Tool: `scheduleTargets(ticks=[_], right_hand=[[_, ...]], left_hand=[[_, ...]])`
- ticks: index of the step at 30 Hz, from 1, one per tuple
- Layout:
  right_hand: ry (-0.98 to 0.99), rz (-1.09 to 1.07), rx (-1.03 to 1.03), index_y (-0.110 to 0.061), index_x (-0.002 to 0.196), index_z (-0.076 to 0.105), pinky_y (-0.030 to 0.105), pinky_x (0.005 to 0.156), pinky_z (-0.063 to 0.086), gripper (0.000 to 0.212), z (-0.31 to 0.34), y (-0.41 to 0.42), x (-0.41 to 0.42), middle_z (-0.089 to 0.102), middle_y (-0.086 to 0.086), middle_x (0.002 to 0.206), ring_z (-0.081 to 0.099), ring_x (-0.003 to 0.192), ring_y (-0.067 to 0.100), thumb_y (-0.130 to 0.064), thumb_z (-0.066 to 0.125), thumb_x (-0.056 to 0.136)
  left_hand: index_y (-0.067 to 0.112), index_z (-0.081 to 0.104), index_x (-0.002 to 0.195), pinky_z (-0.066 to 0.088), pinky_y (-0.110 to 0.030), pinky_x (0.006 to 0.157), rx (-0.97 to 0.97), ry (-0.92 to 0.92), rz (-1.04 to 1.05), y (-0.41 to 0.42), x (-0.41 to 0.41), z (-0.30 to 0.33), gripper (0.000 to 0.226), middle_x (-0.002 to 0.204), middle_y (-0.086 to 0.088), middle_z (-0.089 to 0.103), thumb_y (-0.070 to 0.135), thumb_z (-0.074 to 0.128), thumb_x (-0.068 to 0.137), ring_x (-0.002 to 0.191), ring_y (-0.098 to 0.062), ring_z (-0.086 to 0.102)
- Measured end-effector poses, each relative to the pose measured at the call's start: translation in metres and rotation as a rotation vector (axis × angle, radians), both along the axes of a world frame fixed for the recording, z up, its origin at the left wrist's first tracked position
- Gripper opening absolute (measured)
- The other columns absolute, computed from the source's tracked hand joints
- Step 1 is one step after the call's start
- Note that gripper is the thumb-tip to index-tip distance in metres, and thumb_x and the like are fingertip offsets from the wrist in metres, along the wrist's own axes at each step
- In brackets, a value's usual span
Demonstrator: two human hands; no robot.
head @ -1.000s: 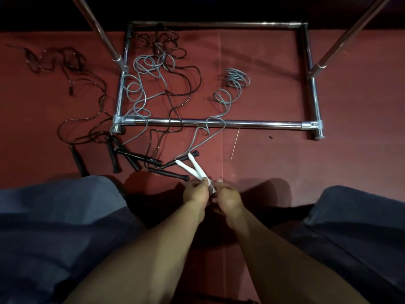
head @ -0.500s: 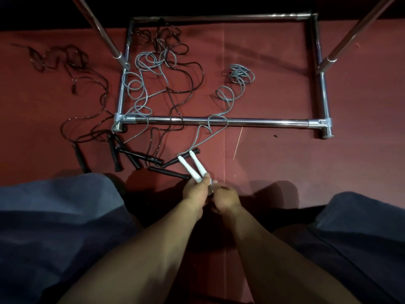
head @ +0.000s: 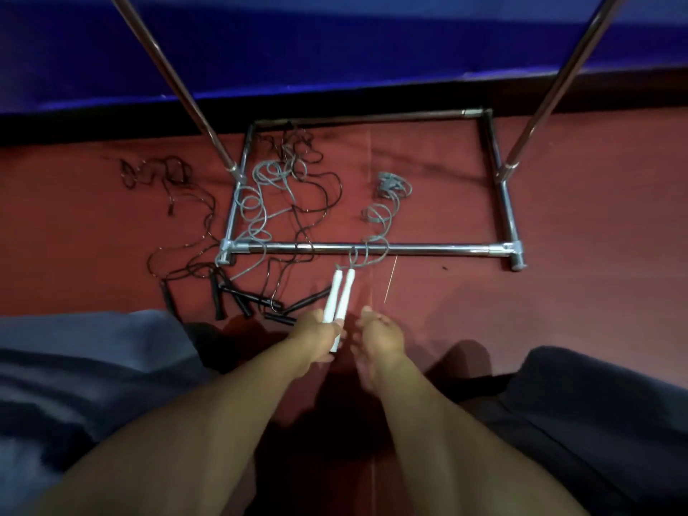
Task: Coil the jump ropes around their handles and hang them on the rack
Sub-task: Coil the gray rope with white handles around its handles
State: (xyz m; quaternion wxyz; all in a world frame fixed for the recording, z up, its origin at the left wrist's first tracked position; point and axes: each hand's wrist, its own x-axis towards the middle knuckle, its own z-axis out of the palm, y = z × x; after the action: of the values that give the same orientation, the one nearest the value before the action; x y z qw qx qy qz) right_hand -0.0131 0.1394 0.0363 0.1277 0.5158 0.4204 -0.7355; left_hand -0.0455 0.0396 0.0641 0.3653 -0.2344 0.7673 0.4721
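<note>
left hand (head: 320, 331) gripping both white handles (head: 338, 297), right hand (head: 379, 331) loose and empty; gray rope (head: 376, 217) uncoiled, nothing hung on rack (head: 372, 249).

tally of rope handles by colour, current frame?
White handles: 2, side by side, gripped by the left hand
Black handles: 6 countable on the floor near the rack; more may be hidden in the tangle
Total: 8 handles
</note>
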Motion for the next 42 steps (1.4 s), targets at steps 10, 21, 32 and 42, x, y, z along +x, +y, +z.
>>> scheduleTargets(ticks=[10, 21, 32, 42], right_hand=[[0.749, 0.264, 0.735, -0.025, 0.129, 0.060, 0.004, 0.084, 0.042, 0.030, 0.231, 0.081, -0.036, 0.058, -0.001, 0.126, 0.059, 0.104, 0.002, -0.027, 0.041, 0.106], [0.748, 0.480, 0.563, -0.013, 0.106, 0.072, 0.029, 0.058, 0.046, 0.058, 0.362, 0.086, -0.054, 0.056, 0.010, 0.083, 0.054, 0.063, 0.016, -0.058, 0.037, 0.101], [0.834, 0.525, 0.585, -0.015, 0.090, 0.076, 0.025, 0.047, 0.033, 0.031, 0.395, 0.049, -0.062, 0.062, 0.009, 0.066, 0.045, 0.051, 0.015, -0.037, 0.056, 0.098], [0.713, 0.384, 0.487, -0.016, 0.088, 0.067, 0.027, 0.054, 0.035, 0.032, 0.391, 0.051, -0.057, 0.054, 0.002, 0.063, 0.050, 0.057, 0.013, -0.031, 0.044, 0.105]], left_hand=[[0.008, 0.056, 0.114, 0.057, -0.027, 0.055, 0.098, 0.311, -0.708, 0.002, -0.053, 0.244, 0.015, 0.089, -0.005, 0.069, 0.016, 0.051, 0.103, 0.071, -0.013, 0.067], [0.011, 0.057, 0.107, 0.055, -0.031, 0.057, 0.073, 0.539, -0.918, -0.015, -0.073, 0.366, 0.007, 0.089, -0.005, 0.070, 0.014, 0.053, 0.101, 0.071, -0.014, 0.068], [0.023, 0.068, 0.112, 0.050, -0.028, 0.068, 0.257, 0.695, -0.594, -0.072, -0.102, 0.383, 0.033, 0.087, -0.007, 0.076, 0.017, 0.080, 0.081, 0.077, -0.018, 0.067], [0.004, 0.068, 0.098, 0.053, -0.020, 0.051, 0.683, 0.687, -0.027, -0.045, -0.098, 0.366, 0.024, 0.076, -0.009, 0.071, 0.005, 0.080, 0.077, 0.057, -0.018, 0.062]])
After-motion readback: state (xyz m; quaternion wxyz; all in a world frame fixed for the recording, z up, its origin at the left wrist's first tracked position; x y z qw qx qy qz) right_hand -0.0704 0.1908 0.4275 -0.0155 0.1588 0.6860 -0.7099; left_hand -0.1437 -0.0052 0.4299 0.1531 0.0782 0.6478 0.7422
